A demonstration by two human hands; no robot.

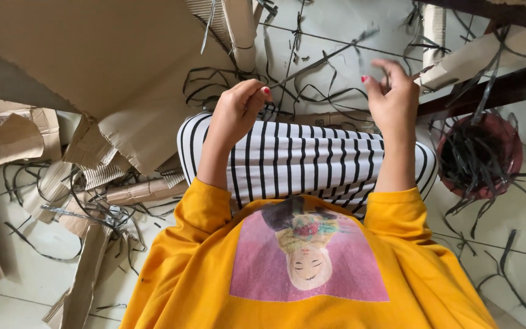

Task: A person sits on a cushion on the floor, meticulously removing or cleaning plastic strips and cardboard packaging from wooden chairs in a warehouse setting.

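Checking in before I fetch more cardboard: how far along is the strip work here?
Already done, it seems: a reddish bowl holds a heap of dark strips, and more lie loose on the floor. In hand: the left hand and right hand pinch a thin dark strip stretched between them. Left: big cardboard sheets and torn pieces sit beside the lap, apparently unused.

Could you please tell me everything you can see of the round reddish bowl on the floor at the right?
The round reddish-brown bowl sits on the pale tiled floor, right of the striped lap. It looks like plastic or clay and holds a heap of dark thin strips, some spilling over its rim. Neither hand touches it.
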